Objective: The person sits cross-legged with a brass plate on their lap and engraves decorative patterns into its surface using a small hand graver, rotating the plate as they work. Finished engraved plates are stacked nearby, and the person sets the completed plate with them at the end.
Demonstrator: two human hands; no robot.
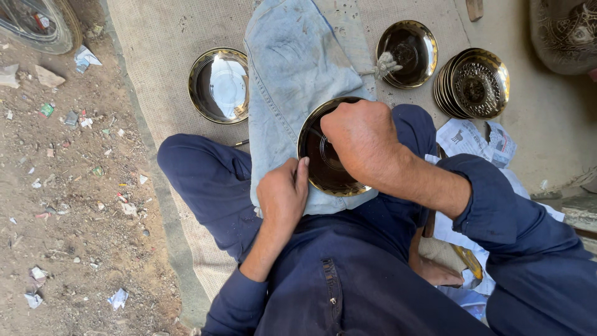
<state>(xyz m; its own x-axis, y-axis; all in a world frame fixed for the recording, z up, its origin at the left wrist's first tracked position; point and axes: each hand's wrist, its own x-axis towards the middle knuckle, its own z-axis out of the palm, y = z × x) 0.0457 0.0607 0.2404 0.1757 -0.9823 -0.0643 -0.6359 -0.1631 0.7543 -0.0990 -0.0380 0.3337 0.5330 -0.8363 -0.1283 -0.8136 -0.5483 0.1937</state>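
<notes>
Two hands of mine are working on one brass plate (324,163), which is lying on the folded denim cloth (292,68) draped over my lap. My left hand (282,194) is curled against the plate's near-left rim, thumb pressing on the edge and fingers tucked underneath, steadying it. My right hand (360,140) is closed into a fist over the plate's right half, fingers wrapped tight; what they are gripping I cannot tell, because the hand is hiding it.

I am sitting cross-legged in dark blue clothes on a woven mat (161,43). Toward the mat's far left, just beside the denim, a shiny empty plate (219,85) is lying flat. Near the far right edge another single dish (407,53) is sitting with a wad of rag (387,63) touching its near rim. Just beyond that edge, on the concrete, a stack of patterned plates (472,84) is leaning. Sheets of newspaper (476,140) are spreading beside my right knee.
</notes>
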